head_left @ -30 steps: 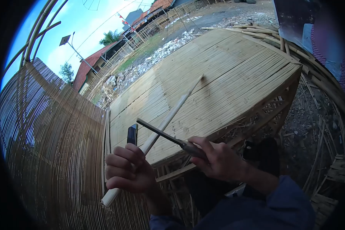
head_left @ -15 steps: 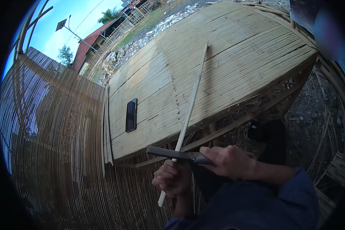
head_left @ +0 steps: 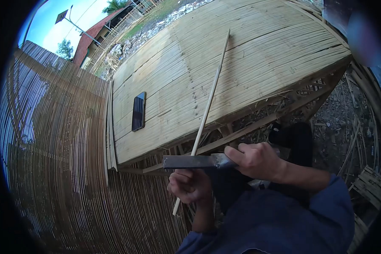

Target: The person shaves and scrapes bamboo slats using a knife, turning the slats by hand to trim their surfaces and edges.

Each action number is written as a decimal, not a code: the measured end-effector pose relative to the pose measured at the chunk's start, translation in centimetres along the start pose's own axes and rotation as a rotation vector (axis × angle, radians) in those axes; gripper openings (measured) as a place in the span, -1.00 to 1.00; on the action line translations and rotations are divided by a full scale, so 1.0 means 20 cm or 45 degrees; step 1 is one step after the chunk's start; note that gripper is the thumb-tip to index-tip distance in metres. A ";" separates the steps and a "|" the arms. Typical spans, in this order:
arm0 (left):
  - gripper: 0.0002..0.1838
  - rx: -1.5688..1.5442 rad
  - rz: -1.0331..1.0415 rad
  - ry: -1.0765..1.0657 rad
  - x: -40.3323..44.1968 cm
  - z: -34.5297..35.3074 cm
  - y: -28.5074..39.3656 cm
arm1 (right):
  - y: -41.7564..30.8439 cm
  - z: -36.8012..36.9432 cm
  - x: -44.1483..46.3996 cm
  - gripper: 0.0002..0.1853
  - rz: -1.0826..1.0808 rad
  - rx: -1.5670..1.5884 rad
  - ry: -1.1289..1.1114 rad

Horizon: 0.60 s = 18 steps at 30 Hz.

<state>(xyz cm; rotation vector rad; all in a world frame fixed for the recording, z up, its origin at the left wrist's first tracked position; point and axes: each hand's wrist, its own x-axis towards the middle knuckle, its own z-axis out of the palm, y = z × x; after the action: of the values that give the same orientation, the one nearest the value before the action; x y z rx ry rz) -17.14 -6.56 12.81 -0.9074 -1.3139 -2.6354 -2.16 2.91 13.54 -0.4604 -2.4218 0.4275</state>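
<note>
- As the fingers of the left hand close round the strip near its lower end, likely steadying it, the right hand grips the knife-like tool, blade crossing the strip.
- The strip slants over the worktop, perhaps for support.
- A phone lies well apart.

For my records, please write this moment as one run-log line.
left grip: holds pale strip | right grip: holds knife, crossing strip in view | phone: lying on slatted table
</note>
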 end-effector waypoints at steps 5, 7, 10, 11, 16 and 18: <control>-0.87 -0.036 0.259 -0.188 -0.01 -0.01 -0.10 | 0.00 -0.02 -0.02 -0.76 0.022 -0.038 0.029; -0.87 -0.196 0.279 -0.351 -0.01 -0.03 -0.10 | 0.03 -0.03 -0.02 -0.75 -0.011 -0.068 0.064; -0.80 0.132 0.456 -0.415 0.00 0.00 -0.14 | 0.09 -0.01 -0.02 -0.75 -0.028 -0.073 0.096; -0.79 0.320 0.513 -0.375 0.00 0.01 -0.14 | 0.07 -0.01 -0.02 -0.76 0.007 -0.080 0.061; -0.83 0.199 0.190 0.100 -0.01 0.15 -0.06 | 0.10 -0.01 0.00 -0.77 0.045 -0.113 0.049; -0.65 -0.610 -0.070 -0.002 0.06 0.16 -0.05 | 0.21 0.00 0.06 -0.75 0.162 -0.142 0.098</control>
<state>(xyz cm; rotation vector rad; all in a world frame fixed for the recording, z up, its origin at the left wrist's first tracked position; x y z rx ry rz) -16.84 -3.39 14.22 -0.9239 -0.7176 -3.0535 -2.05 7.15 12.47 -0.6706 -2.3578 0.3235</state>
